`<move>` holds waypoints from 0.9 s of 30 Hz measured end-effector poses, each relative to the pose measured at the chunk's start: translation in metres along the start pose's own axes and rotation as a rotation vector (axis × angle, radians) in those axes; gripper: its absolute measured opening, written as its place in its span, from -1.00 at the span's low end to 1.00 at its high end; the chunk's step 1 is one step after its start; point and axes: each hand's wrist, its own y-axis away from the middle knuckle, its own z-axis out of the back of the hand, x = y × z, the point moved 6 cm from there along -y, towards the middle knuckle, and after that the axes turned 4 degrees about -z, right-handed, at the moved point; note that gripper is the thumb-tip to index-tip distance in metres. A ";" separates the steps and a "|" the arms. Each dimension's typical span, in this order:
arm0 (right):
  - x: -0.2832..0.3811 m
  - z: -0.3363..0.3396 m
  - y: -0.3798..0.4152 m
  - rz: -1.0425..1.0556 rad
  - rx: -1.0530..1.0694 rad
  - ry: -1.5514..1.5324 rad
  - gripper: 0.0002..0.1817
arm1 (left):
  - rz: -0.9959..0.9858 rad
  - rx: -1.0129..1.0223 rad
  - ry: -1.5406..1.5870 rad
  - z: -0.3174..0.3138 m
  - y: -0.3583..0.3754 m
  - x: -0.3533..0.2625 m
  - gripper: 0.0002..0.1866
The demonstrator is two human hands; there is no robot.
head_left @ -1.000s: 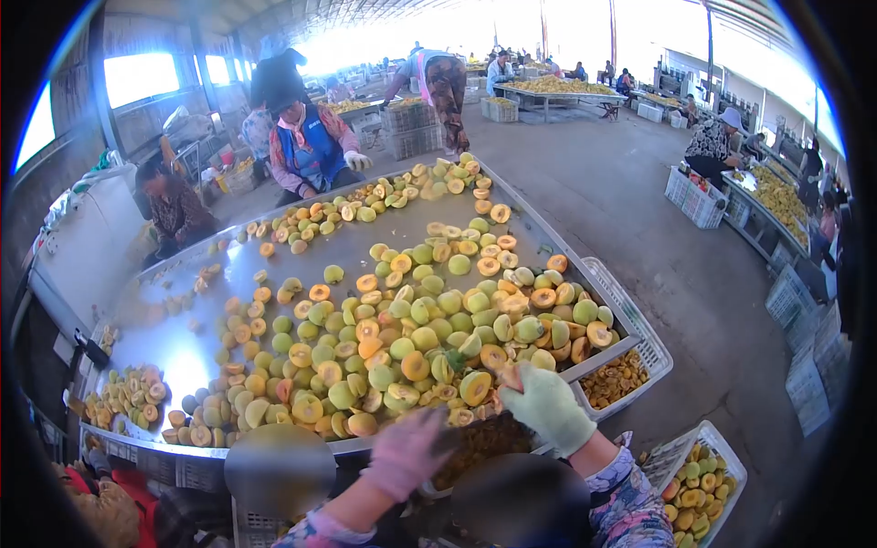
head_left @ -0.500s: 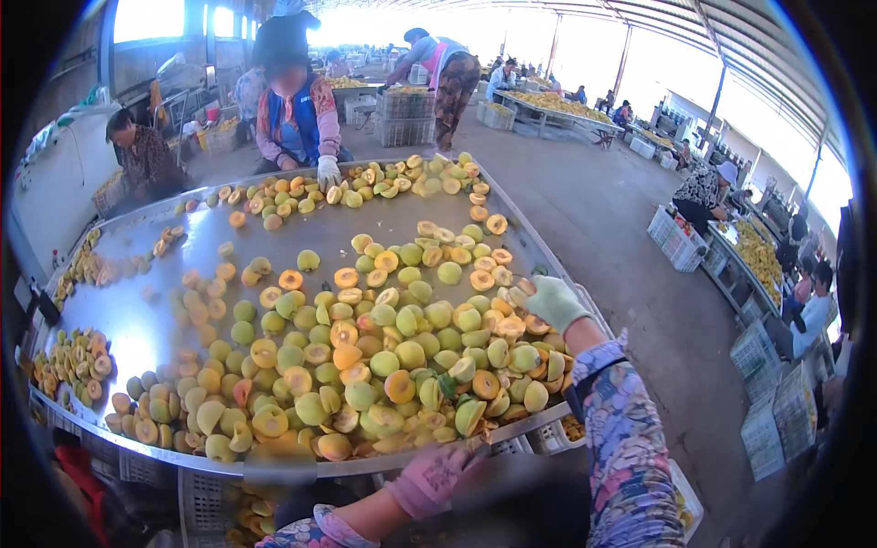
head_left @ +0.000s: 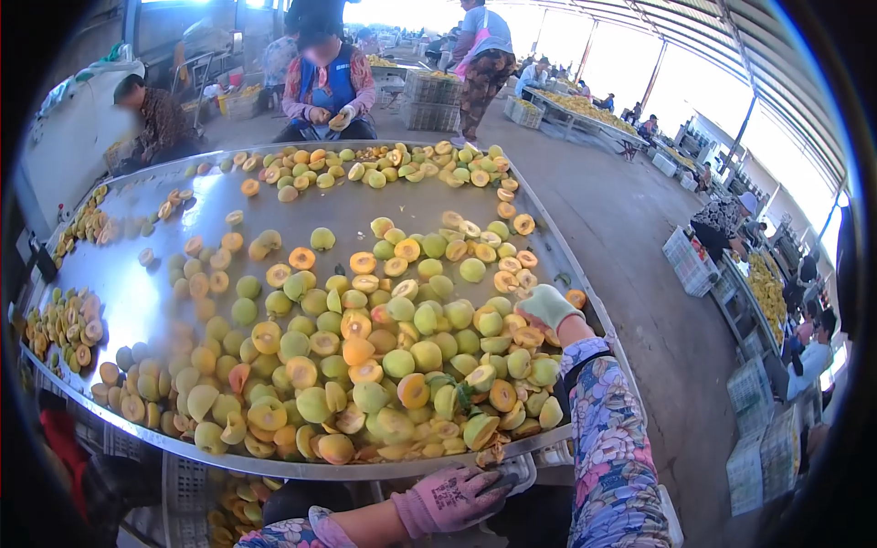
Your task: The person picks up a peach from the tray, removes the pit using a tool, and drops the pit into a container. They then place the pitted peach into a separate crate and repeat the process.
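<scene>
A metal table (head_left: 301,469) bears many green and orange fruits, several cut into halves. My right hand (head_left: 545,308), in a pale green-and-white glove, is bent down over cut fruit (head_left: 527,335) at the table's right side; its fingertips are hidden. Below the front edge, my left hand (head_left: 452,498) wears a pink glove with its fingers curled together beside a light plastic rim (head_left: 521,470). Whatever it holds, if anything, cannot be made out. A small pile of brownish scraps (head_left: 491,454) lies at the edge just above it.
Across the table a person in a blue vest (head_left: 336,82) holds a fruit piece. Another person (head_left: 157,123) sits at the left. Crates (head_left: 431,99) stand behind, with more crates (head_left: 763,457) at the right. Fruit fills a crate (head_left: 239,502) below the front edge.
The view has shifted. My right hand has come down and inward onto the fruit. My left hand shows more clearly near the front edge. The person across has lifted both hands off the table.
</scene>
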 end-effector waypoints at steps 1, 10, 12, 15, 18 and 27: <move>-0.008 0.004 0.009 -0.238 -0.071 -0.362 -0.77 | 0.003 -0.003 0.001 0.004 0.000 0.000 -0.51; -0.035 0.017 0.033 -0.283 -0.100 -0.712 -0.82 | 0.095 -0.227 0.096 0.039 -0.005 0.008 -0.48; -0.034 0.019 0.035 -0.254 -0.078 -0.760 -0.78 | 0.097 -0.217 0.106 0.040 -0.006 0.006 -0.48; -0.032 0.019 0.040 -0.296 -0.041 -0.818 -0.79 | 0.097 -0.206 0.126 0.036 -0.005 0.009 -0.49; -0.033 0.015 0.031 -0.249 -0.039 -0.735 -0.79 | 0.087 -0.211 0.139 0.037 -0.007 0.011 -0.49; 0.002 0.016 0.029 -0.187 -0.122 -0.394 -0.65 | 0.121 -0.180 0.184 0.045 -0.010 0.014 -0.46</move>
